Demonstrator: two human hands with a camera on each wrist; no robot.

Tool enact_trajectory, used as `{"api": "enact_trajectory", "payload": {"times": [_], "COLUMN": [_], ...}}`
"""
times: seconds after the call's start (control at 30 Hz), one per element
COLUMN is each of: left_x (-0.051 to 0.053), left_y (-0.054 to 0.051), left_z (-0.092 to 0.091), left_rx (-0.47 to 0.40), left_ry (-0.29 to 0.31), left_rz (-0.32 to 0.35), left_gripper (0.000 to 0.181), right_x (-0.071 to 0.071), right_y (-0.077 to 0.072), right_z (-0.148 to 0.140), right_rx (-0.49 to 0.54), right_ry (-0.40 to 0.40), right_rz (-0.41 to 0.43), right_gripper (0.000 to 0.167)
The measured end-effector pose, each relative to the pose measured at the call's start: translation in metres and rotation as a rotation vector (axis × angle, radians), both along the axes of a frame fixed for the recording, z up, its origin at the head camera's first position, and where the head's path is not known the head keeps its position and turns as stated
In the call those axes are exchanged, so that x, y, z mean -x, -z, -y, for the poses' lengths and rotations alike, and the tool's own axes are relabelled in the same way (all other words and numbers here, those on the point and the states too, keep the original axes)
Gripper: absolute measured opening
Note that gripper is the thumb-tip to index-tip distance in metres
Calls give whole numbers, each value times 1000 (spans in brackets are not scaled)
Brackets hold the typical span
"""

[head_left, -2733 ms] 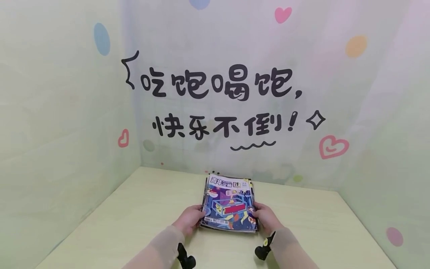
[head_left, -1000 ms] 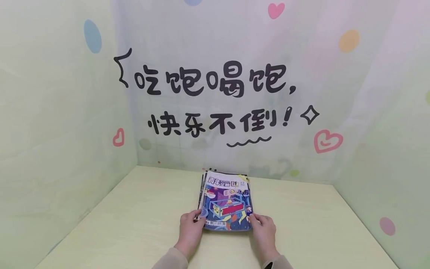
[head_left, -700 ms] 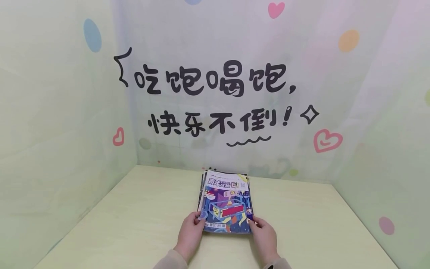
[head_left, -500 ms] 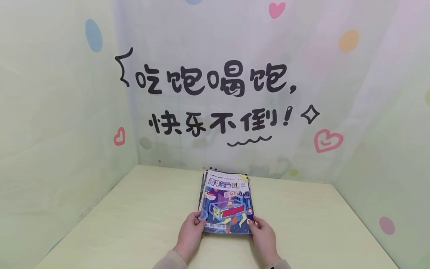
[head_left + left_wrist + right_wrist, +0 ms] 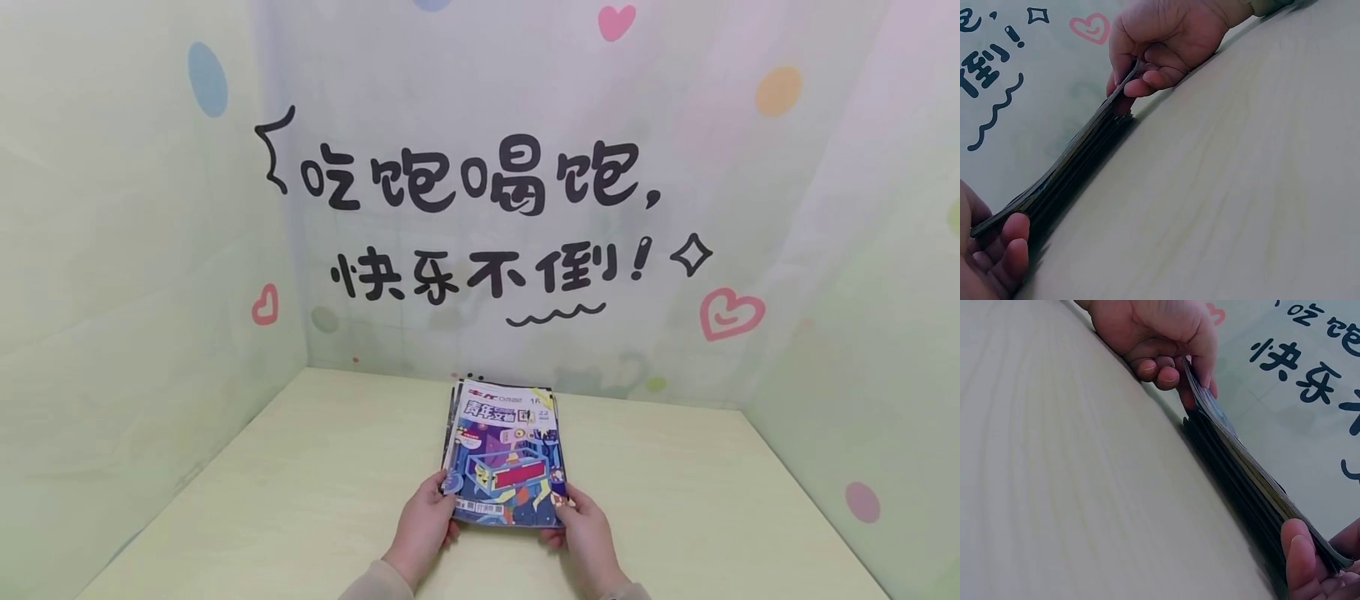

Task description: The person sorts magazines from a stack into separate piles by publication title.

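Magazines (image 5: 512, 477): lower covers mostly hidden under the top one; fine print too small to read; count lost in shadow.
Left hand (image 5: 422, 527): some fingers hidden by the magazines; cut off in its own wrist view.
Right hand (image 5: 588, 533): the same.
Sleeves (image 5: 381, 583): cut by the bottom edge.
Table (image 5: 300, 483): near side cut off.
Writing (image 5: 517, 177): cut off in both wrist views.
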State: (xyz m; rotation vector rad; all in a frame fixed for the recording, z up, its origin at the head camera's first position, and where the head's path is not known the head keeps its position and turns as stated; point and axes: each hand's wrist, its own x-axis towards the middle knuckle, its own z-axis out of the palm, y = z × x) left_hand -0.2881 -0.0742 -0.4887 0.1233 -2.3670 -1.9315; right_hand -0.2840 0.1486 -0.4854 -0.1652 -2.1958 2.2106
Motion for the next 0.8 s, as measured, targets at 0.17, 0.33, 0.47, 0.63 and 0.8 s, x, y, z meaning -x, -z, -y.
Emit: {"api": "enact_trajectory", "payload": {"times": [0.17, 0.33, 0.47, 0.63, 0.8], "left_x": [-2, -3, -3, -3, 0], "left_y": [-1, -1, -1, -4, -14], "left_z": [1, 2, 3, -6, -25], "left_rx": [18, 36, -24, -179, -215], "left_ry": [49, 69, 66, 74, 111], "left_rz": [7, 0, 4, 31, 31], "left_gripper": [57, 57, 57, 56, 56], "right_x": [0, -1, -1, -1, 4], "right_y": [-1, -1, -1, -3, -7], "right_z": [0, 1, 4, -1, -21], "right_rx": [6, 8, 19, 69, 115], "right_ry": [-2, 29, 54, 109, 132], "right_rz": [6, 2, -2, -8, 11], "right_gripper": [54, 53, 52, 50, 51]}}
